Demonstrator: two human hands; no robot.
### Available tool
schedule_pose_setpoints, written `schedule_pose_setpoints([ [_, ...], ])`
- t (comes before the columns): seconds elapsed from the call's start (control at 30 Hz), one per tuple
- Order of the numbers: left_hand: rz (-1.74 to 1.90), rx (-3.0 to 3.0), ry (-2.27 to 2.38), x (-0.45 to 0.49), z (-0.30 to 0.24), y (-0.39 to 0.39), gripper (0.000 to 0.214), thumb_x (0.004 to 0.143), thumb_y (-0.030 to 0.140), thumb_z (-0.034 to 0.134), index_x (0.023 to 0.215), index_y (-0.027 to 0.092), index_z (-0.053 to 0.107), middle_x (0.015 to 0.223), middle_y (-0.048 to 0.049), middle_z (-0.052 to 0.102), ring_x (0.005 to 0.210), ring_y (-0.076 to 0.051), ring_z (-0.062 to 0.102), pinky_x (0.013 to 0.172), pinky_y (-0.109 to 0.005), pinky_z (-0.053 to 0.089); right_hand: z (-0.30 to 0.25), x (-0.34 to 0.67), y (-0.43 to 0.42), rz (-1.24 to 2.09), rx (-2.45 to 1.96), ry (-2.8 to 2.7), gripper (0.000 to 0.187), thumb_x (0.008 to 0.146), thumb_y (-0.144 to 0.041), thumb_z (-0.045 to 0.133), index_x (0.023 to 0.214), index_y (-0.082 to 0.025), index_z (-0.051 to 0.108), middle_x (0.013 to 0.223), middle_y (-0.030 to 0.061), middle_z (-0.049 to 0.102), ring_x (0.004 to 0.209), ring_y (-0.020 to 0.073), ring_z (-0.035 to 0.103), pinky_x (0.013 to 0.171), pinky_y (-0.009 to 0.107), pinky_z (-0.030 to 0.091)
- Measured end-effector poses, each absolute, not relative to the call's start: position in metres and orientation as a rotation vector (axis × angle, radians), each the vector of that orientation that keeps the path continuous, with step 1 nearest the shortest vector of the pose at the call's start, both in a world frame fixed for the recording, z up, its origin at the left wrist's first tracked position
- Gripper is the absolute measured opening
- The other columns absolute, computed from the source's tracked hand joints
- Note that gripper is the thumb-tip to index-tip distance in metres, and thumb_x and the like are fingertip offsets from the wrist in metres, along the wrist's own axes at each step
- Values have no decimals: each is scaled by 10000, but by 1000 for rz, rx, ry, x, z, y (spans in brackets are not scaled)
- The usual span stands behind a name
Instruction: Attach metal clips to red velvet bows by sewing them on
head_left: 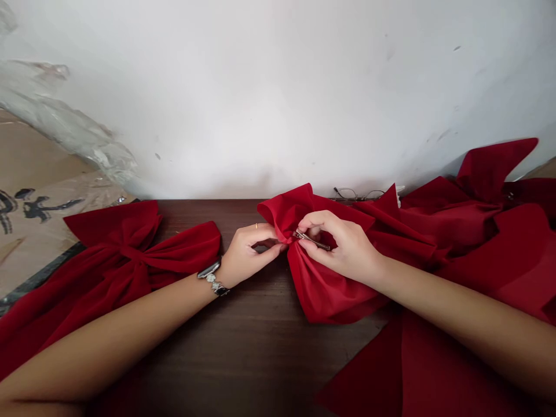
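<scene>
Pinching gathered red cloth [330, 289], centre of the frame, we have: left hand [249, 252], fingers closed on it; right hand [347, 246], fingers clamped on one metal clip [320, 242] at its gather; one red bow [130, 253], frame left; dark desk [217, 347] beneath.

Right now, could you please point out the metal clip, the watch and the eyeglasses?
Metal clip [317, 242]: head view, on its slim bar.
Watch [209, 269]: head view, on its dark case.
Eyeglasses [347, 194]: head view, on the picture-left lens.

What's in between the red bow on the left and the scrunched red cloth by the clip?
The head view shows the left hand, with a bracelet at its wrist, over the dark tabletop between bow and cloth.
</scene>
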State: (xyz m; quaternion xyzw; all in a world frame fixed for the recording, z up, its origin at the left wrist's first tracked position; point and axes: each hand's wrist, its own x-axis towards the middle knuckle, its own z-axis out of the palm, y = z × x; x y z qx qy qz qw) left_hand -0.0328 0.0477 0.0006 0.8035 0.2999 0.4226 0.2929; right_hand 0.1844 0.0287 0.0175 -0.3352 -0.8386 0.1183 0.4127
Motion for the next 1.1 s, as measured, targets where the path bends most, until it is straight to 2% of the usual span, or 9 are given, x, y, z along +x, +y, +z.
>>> schedule_pose_setpoints([
  [0.13, 1090, 1978, 910, -31, -3, 44, 102, 795, 226, 682, 770, 127, 672, 748, -52, 711, 671, -128, 665, 651, -208, 568, 17, 184, 28, 296, -850, -2122, 155, 860, -173, 577, 990, -226, 512, 808, -8, 639, 643, 105, 604, 604, 205, 492],
  [0.57, 1068, 1734, 891, -28, -2, 45, 124, 770, 196, 703, 822, 153, 598, 834, -41, 736, 799, -139, 715, 755, -206, 576, 11, 185, 35, 424, -793, -2050, 243, 845, -136, 610, 1033, -234, 493, 916, -8, 661, 683, 88, 620, 658, 198, 532],
  [0.7, 1061, 1684, 931, -27, -5, 49, 117, 774, 204, 695, 847, 149, 623, 854, -45, 741, 833, -157, 719, 776, -225, 575, 7, 186, 38, 446, -815, -2052, 236, 853, -159, 619, 1041, -235, 499, 937, 1, 675, 713, 100, 646, 672, 208, 547],
  [0.8, 1014, 1782, 994, -27, -4, 50, 72, 797, 196, 658, 836, 138, 672, 858, -57, 746, 838, -169, 716, 775, -236, 565, 6, 185, 38, 449, -833, -2067, 237, 853, -163, 627, 1045, -234, 506, 921, -3, 687, 733, 104, 662, 674, 203, 552],
  [1.0, 1022, 2184, 1093, -28, -1, 49, 87, 801, 175, 650, 730, 145, 690, 738, -30, 721, 664, -132, 659, 627, -201, 500, 4, 186, 38, 478, -818, -2062, 241, 852, -153, 627, 1051, -239, 521, 933, -3, 693, 751, 104, 668, 689, 205, 561],
  [1.1, 1068, 2321, 1069, -29, -1, 50, 93, 809, 131, 623, 744, 157, 685, 723, -11, 713, 641, -116, 642, 617, -190, 486, 3, 186, 38, 517, -809, -2054, 237, 860, -169, 623, 1064, -241, 525, 953, 3, 694, 759, 106, 669, 710, 219, 566],
])
